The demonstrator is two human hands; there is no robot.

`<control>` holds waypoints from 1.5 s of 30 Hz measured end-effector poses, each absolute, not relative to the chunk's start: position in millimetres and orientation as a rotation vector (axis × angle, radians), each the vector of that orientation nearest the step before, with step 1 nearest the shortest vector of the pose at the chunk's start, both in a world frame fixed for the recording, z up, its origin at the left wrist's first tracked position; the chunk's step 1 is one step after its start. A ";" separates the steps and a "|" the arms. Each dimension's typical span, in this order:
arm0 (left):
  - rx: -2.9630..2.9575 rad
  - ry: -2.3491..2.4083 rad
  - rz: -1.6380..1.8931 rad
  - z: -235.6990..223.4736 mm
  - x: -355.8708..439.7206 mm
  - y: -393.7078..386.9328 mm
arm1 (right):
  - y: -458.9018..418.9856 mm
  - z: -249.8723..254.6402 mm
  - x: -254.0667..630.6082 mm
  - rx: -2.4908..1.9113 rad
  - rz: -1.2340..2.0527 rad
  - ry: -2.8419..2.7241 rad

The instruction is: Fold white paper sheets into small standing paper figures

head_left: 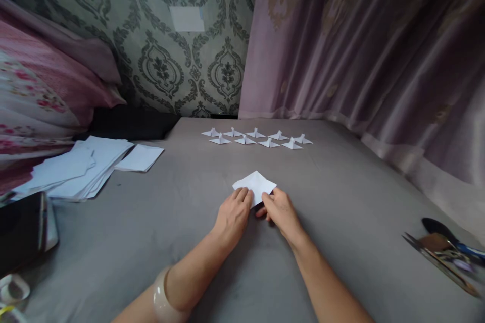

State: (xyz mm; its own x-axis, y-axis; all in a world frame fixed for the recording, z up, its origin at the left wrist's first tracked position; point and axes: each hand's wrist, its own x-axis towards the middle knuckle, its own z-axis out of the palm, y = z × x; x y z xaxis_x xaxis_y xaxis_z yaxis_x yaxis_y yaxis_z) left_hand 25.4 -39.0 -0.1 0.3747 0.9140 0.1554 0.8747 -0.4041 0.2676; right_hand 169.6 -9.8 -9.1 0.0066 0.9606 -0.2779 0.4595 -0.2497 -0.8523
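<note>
A small white sheet of folded paper (256, 183), diamond-like in outline, is between my hands over the middle of the grey table. My left hand (235, 211) covers its lower left edge, fingers close together on top; the thumb is hidden. With the thumb above and the other fingers curled beneath, my right hand (279, 208) pinches its right side. Beyond the paper stand several small folded paper figures (244, 140) in two rows, each with wide points and a raised middle.
Stacked white sheets (81, 166) and a smaller pile of paper (140, 157) lie to the left on the grey table (182, 181). A dark device (22, 229) and a tape roll (14, 288) are nearer. Scissors (439, 260) lie at right, beside the curtain (341, 60).
</note>
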 end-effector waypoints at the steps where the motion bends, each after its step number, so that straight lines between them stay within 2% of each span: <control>1: 2.476 1.624 0.418 -0.2 24.5 -38.6 | -10.0 -7.4 171.4 -1.752 1.222 -1.486; 4: 2.426 1.595 0.397 -0.2 19.7 -37.3 | -9.9 0.4 183.6 -1.748 1.270 -1.595; 8: 2.375 1.493 0.498 -0.8 7.1 -34.3 | -9.6 14.5 207.9 -1.627 1.018 -1.908; 11: 2.307 1.332 0.673 1.0 -4.0 -30.8 | -10.3 20.7 218.1 -1.462 0.933 -2.179; 14: 2.202 1.315 0.702 6.6 -9.5 -27.9 | -10.8 20.4 217.3 -1.424 0.831 -2.267; 19: 2.109 1.700 0.635 8.2 -5.2 -26.5 | -7.2 13.5 206.9 -1.492 0.604 -2.238; 23: 1.987 1.885 0.715 -2.6 -4.4 -22.9 | -2.5 5.5 199.6 -1.584 0.521 -2.100; 31: 1.959 2.012 0.727 -12.7 -6.1 -17.3 | 3.5 -8.7 190.0 -1.687 0.397 -1.965; 45: 2.032 2.032 0.711 -15.8 -11.4 -16.9 | 6.3 -11.2 193.2 -1.703 0.400 -1.956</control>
